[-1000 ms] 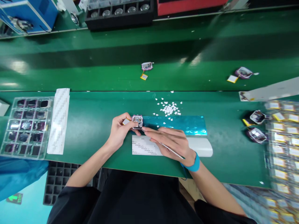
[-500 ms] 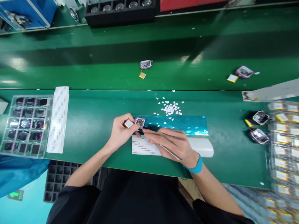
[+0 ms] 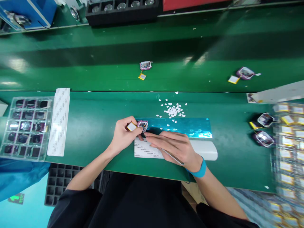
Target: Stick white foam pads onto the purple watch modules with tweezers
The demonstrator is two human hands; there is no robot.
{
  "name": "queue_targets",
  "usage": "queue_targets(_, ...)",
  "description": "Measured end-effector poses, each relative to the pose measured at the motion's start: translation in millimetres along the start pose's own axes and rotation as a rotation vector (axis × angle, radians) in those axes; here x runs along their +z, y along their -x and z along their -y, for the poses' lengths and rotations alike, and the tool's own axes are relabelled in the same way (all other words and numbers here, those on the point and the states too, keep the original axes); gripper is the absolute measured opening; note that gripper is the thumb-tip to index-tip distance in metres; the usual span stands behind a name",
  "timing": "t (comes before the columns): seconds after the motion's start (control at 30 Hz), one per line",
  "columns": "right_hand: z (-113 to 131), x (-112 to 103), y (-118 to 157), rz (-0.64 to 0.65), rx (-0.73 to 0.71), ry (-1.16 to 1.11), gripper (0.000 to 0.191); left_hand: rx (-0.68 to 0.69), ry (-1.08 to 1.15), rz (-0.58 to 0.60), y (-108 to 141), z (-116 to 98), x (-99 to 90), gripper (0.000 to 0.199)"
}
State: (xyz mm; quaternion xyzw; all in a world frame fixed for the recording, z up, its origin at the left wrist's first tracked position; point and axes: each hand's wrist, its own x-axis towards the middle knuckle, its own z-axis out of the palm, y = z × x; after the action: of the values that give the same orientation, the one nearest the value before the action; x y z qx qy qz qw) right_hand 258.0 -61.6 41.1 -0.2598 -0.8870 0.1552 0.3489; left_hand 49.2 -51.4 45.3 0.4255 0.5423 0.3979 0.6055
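Between the thumb and fingers of my left hand (image 3: 124, 134) is a small purple-rimmed device (image 3: 142, 124), its open inside facing up. A yellow-edged battery (image 3: 131, 127) lies against the same fingers. My right hand (image 3: 175, 146) is closed round thin metal tweezers (image 3: 173, 156), whose tip end is at the device's lower edge, partly hidden by fingers. Under and beside the right hand lie a blue film strip (image 3: 192, 127) and a white printed sheet (image 3: 146, 151). Small white pieces (image 3: 173, 110) are scattered just beyond the film.
On the left are a clear tray of devices (image 3: 25, 126) and a white strip (image 3: 59, 122). Devices with batteries lie on the far green surface (image 3: 145, 65) and at right (image 3: 264, 138). A battery tray (image 3: 288, 152) stands at the right edge.
The device and battery in my left hand have shifted very slightly right. The two devices on the far surface have moved a little left. My right hand has barely moved.
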Motion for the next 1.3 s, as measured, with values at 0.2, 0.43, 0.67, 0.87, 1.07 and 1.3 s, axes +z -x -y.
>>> queue_targets(0.2,2,3,-3,-0.055,0.086,-0.04,0.059,0.037,0.044,-0.043,-2,0,0.1,0.018)
queue_targets(0.43,7,11,-5,-0.163,0.072,-0.046,0.068,0.058,0.151,-0.09,1,-3,1.6,0.026)
queue_targets(0.67,10,12,-4,-0.199,0.09,-0.053,0.064,0.058,0.172,-0.093,3,-4,0.5,0.021)
queue_targets(0.87,7,16,-3,-0.223,0.13,-0.122,0.068,0.04,0.17,-0.111,1,-2,-0.1,0.026)
queue_targets(1.07,4,17,-5,-0.232,0.122,-0.108,0.069,0.12,-0.043,-0.223,-8,14,-2.7,0.033)
queue_targets(1.3,-3,15,-7,-0.23,0.011,0.075,0.052,0.346,-0.52,-0.629,-66,19,-58.1,0.036)
